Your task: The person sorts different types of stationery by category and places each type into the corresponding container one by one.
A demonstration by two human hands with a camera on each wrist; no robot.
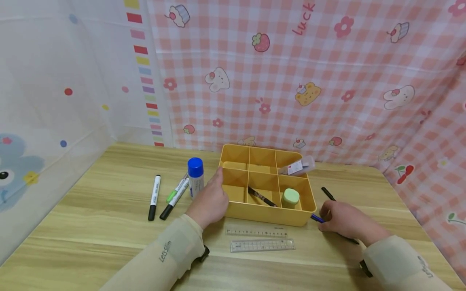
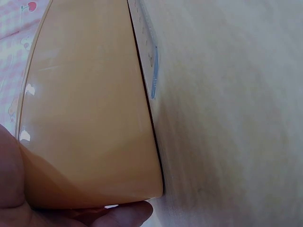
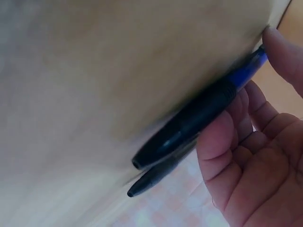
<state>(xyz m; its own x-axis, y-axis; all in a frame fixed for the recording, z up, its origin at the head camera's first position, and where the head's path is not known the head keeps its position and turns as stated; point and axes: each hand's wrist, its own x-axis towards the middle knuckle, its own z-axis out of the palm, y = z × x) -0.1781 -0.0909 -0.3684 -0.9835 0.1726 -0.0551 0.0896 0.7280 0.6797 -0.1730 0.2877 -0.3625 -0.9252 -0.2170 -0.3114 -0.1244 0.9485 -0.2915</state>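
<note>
My left hand (image 1: 212, 201) grips the front left corner of a yellow compartment box (image 1: 267, 214), thumb at the rim and fingers along its side wall. To the right of the box, my right hand (image 1: 342, 220) is low over the table, thumb and fingers curled about a blue pen with a black grip (image 3: 184, 120). The pen's blue end (image 1: 317, 218) shows near the box's corner. Beyond the fingers lies a second, black pen (image 1: 328, 194), partly hidden by the hand. Inside the box are a dark pen (image 1: 262, 197), a pale green block (image 1: 291, 198) and a clear labelled case (image 1: 300, 165).
Two clear rulers (image 1: 262, 245) lie before the box. On the left stands a glue stick (image 1: 196, 180) with a blue cap, beside a white marker with a black cap (image 1: 175, 199), a green-marked pen (image 1: 172, 195) and another white marker (image 1: 154, 198). Patterned cloth (image 1: 284, 81) hangs behind the table.
</note>
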